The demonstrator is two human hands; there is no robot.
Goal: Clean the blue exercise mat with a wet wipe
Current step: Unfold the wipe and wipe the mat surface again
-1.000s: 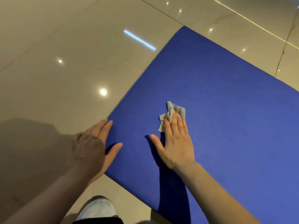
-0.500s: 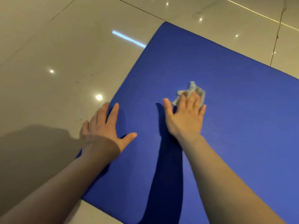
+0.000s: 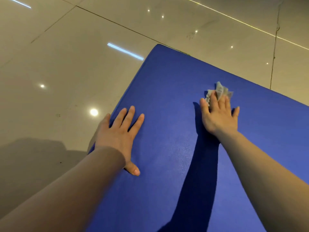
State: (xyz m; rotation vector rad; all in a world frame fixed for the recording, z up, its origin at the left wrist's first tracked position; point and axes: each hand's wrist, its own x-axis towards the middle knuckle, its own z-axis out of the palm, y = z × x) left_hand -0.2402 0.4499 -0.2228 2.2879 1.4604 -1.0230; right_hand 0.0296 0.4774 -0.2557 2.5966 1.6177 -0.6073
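Note:
The blue exercise mat (image 3: pixel 167 91) lies flat on a glossy tiled floor and fills the right and lower part of the view. A crumpled pale wet wipe (image 3: pixel 219 91) sits on the mat near its far edge. My right hand (image 3: pixel 217 114) presses the wipe down with straight fingers; most of the wipe sticks out beyond the fingertips. Flat on the mat beside its left edge rests my left hand (image 3: pixel 122 133), fingers spread, holding nothing.
Beige polished floor tiles (image 3: pixel 58 72) with dark grout lines and ceiling-light reflections surround the mat on the left and at the back. The mat's far corner (image 3: pixel 158 46) lies at upper centre. My arms cast dark shadows on the mat.
My right hand has pushed the wipe farther away toward the mat's far edge. My left hand has slid forward along the left edge and now lies fully on the mat.

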